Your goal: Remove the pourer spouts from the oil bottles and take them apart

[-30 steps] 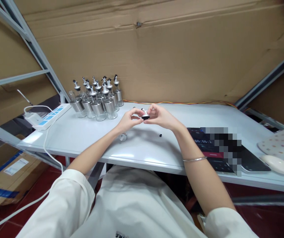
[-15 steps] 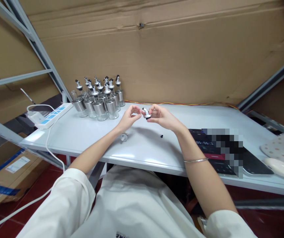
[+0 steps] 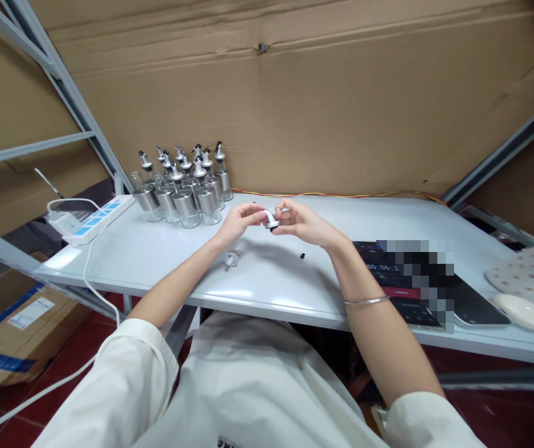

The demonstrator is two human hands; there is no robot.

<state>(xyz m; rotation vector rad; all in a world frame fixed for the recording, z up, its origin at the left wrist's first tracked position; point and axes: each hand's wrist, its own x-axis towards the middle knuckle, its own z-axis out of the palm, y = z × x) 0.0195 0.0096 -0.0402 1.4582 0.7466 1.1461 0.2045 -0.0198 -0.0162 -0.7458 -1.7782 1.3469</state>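
A seated person's right hand [image 3: 306,224] and left hand [image 3: 239,223] meet just above the white surface [image 3: 294,283], both pinched shut on one small pourer cap [image 3: 271,219], silver with a dark underside. The right hand grips its body between thumb and fingers while the left fingertips close on the spout end. The cap is held in the air between the two hands, clear of the surface. By the look of it, the work is at the fitting stage, with a small part being pressed or turned into the cap; whatever follows calls for a steady right-hand grip and a fine, square push from the left, as the piece is tiny and easily dropped. A thin bracelet [image 3: 367,301] circles the right wrist. A small clear piece [image 3: 232,258] lies on the surface below the left wrist, and a small black piece [image 3: 302,255] lies under the right hand, apart from both. Further off to the left stands a tight cluster of glass bottles [image 3: 183,190], each capped with a pourer, beside a power strip [image 3: 96,218]; a dark tablet [image 3: 411,305] and a pale mouse [image 3: 523,310] lie to the right, with cardboard sheeting [image 3: 294,93] behind
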